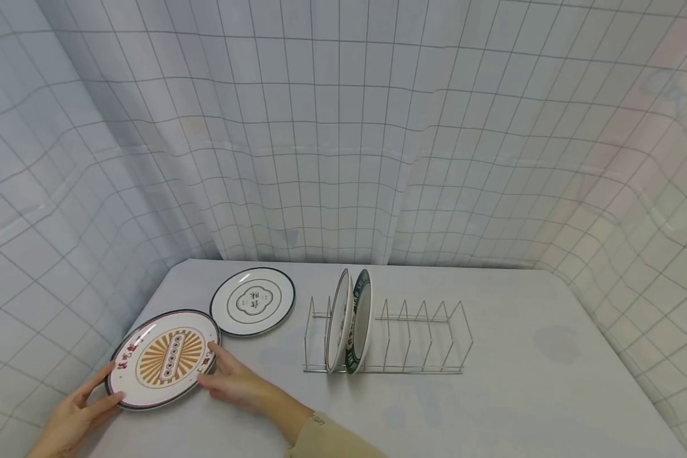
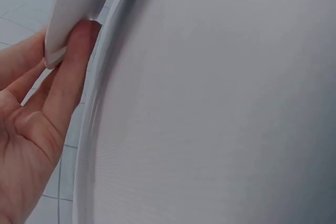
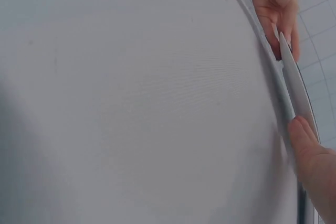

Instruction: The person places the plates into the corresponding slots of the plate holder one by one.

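Pinching opp. rim sides, L hand (image 1: 79,413) and R hand (image 1: 237,383) are holding the sunburst plate (image 1: 170,357) at the L end of the worktop (image 1: 527,343), risking a drop if grip's slipping, or chips if it's knocking the b/w plate (image 1: 253,300) beyond.

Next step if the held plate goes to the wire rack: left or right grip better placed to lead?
Right, most likely. The right grip pinches the plate at its rack-side edge, nearer the wire rack. The left grip holds the opposite edge, farther from it.
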Available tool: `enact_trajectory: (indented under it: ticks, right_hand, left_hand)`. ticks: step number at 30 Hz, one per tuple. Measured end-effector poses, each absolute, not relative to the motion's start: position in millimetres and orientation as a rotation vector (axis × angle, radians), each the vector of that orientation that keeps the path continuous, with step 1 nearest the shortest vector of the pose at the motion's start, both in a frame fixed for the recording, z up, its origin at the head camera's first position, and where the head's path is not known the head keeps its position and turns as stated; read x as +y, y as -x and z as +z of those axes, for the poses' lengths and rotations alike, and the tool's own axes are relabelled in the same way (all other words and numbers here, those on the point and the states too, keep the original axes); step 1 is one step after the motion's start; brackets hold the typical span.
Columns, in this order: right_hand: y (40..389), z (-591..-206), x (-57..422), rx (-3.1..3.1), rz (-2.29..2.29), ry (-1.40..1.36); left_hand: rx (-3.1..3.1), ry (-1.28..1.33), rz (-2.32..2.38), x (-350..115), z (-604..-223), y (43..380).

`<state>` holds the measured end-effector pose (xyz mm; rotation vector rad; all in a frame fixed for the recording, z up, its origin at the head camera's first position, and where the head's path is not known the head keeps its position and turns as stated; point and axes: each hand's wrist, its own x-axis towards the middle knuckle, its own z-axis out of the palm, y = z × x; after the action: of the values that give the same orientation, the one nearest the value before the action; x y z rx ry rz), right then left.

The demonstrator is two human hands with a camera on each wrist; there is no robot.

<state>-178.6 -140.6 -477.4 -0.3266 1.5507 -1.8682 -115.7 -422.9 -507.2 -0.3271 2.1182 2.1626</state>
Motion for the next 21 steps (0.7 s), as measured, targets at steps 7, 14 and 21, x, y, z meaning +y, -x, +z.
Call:
enact_trajectory:
  ticks: [7, 14, 21]
  right_hand:
    - [185, -472, -136, 1.764, -1.971, 0.331]
    - [191, -461, -129, 1.599, -2.236, 0.2]
    - [200, -446, -109, 1.506, -2.361, 0.383]
  left_hand:
    - [2.0, 0.09, 2.44, -404, -497, 121]
    - [1.873, -0.07, 2.636, -369, -475, 132]
    - [1.722, -0.258, 2.805, -334, -452, 145]
